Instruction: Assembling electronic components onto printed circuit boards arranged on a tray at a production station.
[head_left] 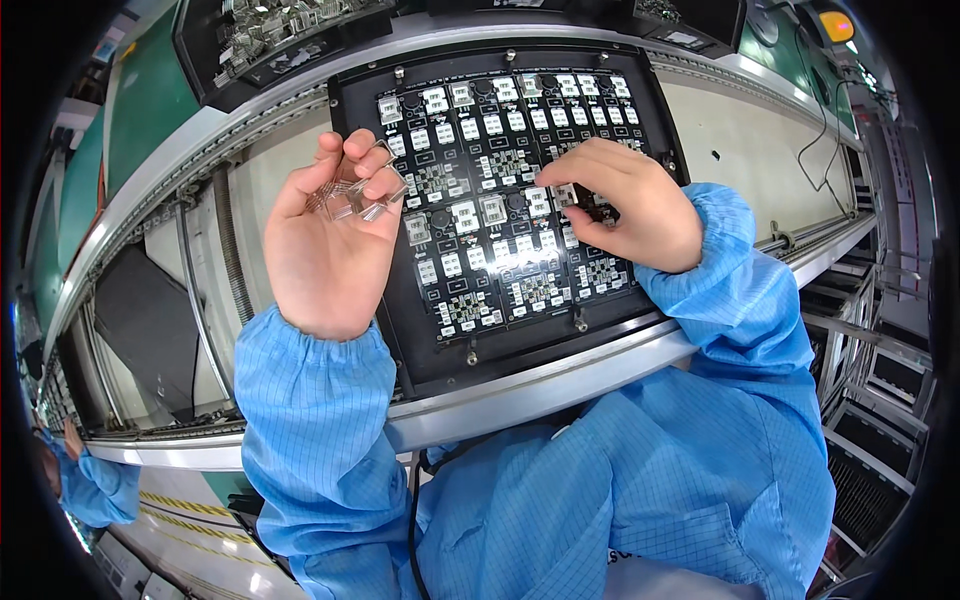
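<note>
My left hand [338, 230] is palm up with its fingers curled over several small, shiny silver metal parts [350, 198], loosely cradled left of the board. Their exact kind is too small to tell. My right hand [632, 200] reaches in over the black circuit boards [520, 224], thumb and forefinger bent in a pinch at the right of centre. Between those fingertips a small pale piece [564, 194] shows; whether it is gripped or sits on the board cannot be told. White connectors and dark round components cover the boards, which lie in a black carrier tray [420, 368].
The tray sits across a conveyor with metal rails [540, 385]. Beyond it stand black bins [285, 60] of silver parts. A dark panel [150, 330] lies at left. Another person's blue sleeve [108, 490] shows at far left, and metal racks [880, 400] stand at right.
</note>
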